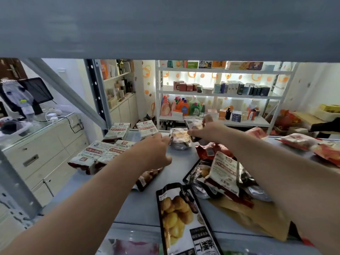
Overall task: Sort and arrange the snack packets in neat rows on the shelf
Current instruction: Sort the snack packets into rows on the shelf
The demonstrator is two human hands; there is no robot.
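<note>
A dark windowed packet (193,123) is hanging just above the far middle of the shelf (184,161), and the right hand (208,129) is pinching it by its near edge between thumb and fingers. Just below and left of it a similar-looking packet (179,138) is lying on the shelf. The left hand (156,150) is reaching to it with fingers stretched out, the tips touching its left edge and gripping nothing. Further left, white-and-green packets (90,155) are sitting in two tidy rows, a mixed heap (223,173) is waiting to the right, and a long chestnut packet (177,205) is lying at the near edge. The person seems to be starting a row of the dark kind beside the white ones. The next move is calling for the held packet to be set down square against its twin, edges aligned, while the left hand is steadying the twin. The upper shelf board (165,24) is blocking the top of the view, the held packet's print is too blurred to read, and the red-and-white packets (298,140) at far right are running out of frame.
</note>
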